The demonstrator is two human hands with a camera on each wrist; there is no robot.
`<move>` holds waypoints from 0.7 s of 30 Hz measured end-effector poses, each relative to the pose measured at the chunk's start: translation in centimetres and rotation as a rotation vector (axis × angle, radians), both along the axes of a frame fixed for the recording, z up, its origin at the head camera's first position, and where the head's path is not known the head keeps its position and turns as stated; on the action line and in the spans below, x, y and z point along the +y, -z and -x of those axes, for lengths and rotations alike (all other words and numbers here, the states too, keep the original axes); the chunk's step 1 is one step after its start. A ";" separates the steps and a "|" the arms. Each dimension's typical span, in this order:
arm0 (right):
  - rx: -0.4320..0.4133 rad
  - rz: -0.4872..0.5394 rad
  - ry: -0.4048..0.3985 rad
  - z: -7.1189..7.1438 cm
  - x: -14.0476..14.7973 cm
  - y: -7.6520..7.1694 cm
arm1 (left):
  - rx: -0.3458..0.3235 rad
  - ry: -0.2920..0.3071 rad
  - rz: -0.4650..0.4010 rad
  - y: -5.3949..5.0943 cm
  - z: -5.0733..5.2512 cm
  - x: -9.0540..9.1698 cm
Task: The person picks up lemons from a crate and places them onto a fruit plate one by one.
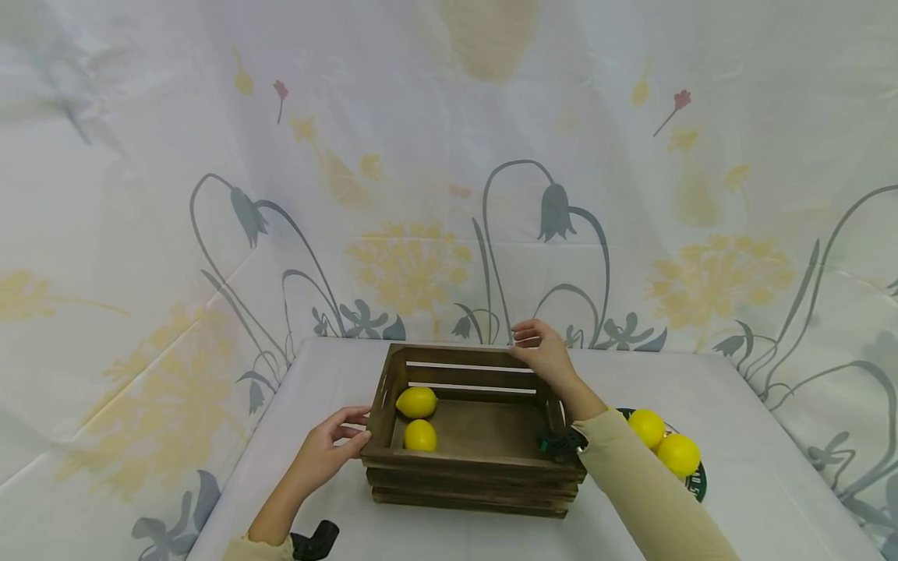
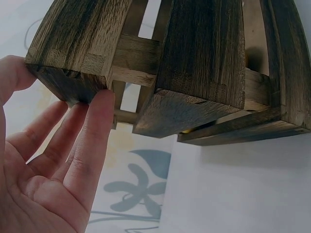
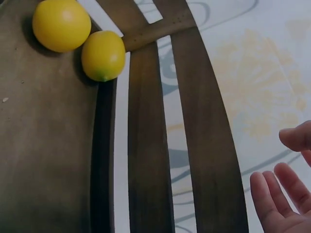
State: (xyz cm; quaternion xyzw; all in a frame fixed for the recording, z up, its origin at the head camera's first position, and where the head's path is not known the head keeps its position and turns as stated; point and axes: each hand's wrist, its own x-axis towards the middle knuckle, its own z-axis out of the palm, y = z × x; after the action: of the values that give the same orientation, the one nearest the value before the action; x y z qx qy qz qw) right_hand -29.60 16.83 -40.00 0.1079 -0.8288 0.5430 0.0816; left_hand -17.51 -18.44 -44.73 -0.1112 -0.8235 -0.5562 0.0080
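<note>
A dark brown slatted wooden crate (image 1: pixel 477 463) stands on the white table. Two yellow lemons lie inside at its left end, a far lemon (image 1: pixel 417 403) and a near lemon (image 1: pixel 421 435). My left hand (image 1: pixel 326 450) touches the crate's left end near the front corner; in the left wrist view its fingers (image 2: pixel 92 141) are fairly straight against the end of the top slat. Over the far right corner hovers my right hand (image 1: pixel 547 354), its fingers loosely bent. In the right wrist view that hand (image 3: pixel 286 199) holds nothing, with a gap visible between it and the crate's slats.
Right of the crate, partly behind my right sleeve (image 1: pixel 645 487), a dark green plate (image 1: pixel 696 485) with white lettering bears yellow lemons (image 1: pixel 678 455). A white cloth (image 1: pixel 765 483) covers the table. Flower-printed fabric (image 1: pixel 421 156) rises behind and at the sides.
</note>
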 end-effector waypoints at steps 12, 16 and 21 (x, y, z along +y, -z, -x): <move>-0.001 -0.059 -0.180 0.3 -2.5 0.5 | 0.010 0.006 0.008 0.0 0.1 0.1; -0.002 -0.094 -0.236 0.6 -3.4 0.7 | 0.012 0.005 0.006 0.0 0.2 0.0; -0.004 -0.151 -0.354 1.0 -4.5 1.1 | -0.001 0.000 -0.007 -0.1 0.0 0.0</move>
State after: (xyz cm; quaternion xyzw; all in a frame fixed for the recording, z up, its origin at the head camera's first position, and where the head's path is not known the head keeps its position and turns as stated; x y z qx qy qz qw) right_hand -30.56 12.34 -41.10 0.2568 -0.8354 0.4853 -0.0252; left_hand -17.51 -18.43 -44.68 -0.1107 -0.8218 -0.5589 0.0079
